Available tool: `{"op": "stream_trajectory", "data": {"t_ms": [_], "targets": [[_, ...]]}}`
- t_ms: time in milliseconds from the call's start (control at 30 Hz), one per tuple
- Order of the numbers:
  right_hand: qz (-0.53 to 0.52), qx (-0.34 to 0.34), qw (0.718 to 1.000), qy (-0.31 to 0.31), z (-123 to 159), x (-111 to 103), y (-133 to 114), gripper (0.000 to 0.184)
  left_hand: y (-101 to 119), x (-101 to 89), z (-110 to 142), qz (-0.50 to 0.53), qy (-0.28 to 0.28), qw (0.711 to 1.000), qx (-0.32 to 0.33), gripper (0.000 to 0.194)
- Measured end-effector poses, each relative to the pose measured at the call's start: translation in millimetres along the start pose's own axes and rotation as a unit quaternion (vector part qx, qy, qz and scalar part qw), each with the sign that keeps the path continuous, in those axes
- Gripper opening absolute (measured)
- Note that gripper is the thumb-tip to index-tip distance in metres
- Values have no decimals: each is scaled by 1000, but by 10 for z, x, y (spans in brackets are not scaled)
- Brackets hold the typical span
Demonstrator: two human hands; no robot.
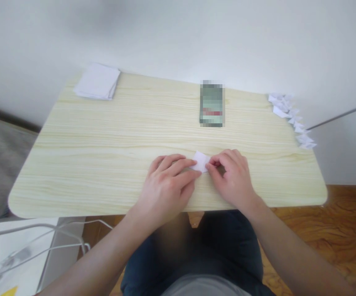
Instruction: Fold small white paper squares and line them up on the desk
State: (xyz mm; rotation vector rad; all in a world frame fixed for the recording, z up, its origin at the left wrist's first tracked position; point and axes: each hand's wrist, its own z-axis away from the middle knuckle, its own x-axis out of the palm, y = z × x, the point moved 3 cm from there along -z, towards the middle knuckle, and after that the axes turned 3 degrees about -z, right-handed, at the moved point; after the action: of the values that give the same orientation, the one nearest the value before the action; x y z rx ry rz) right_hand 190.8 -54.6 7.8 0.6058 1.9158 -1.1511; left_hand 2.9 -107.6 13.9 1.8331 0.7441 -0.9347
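Note:
A small folded piece of white paper [200, 161] lies on the table between my hands, near the front edge. My left hand [172, 176] rests on the tabletop with its fingers stretched out, thumb and fingertip pressing on the paper's left side. Pinched at the paper's right corner are the thumb and fingers of my right hand [232, 172]. The fingertips cover parts of the paper's edges, so its exact folds cannot be made out.
A stack of white paper sheets [98, 81] lies at the table's back left. A blurred-out phone-like object [211, 102] is at the back middle. Several small folded white paper pieces [289, 113] line the right edge. White cables [70, 230] run over a white surface at lower left.

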Motion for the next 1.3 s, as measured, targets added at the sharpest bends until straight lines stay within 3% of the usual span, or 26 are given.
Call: {"op": "stream_trajectory", "data": {"t_ms": [500,767,1000,1167,1300], "targets": [[22,4,1000,-13,-4,-16,-10,12,52,10,1,-48,-11,999,10,28],[11,4,1000,6,2,-3,21,11,75,16,16,-70,-15,997,17,30],[17,23,997,68,27,-25,42,19,161,5,37,-86,-8,996,7,31],[22,0,998,53,85,-69,20,18,272,-10,97,-105,-4,994,-18,33],[9,19,998,62,100,-88,30,13,318,5,127,-108,2,994,-26,32]]}}
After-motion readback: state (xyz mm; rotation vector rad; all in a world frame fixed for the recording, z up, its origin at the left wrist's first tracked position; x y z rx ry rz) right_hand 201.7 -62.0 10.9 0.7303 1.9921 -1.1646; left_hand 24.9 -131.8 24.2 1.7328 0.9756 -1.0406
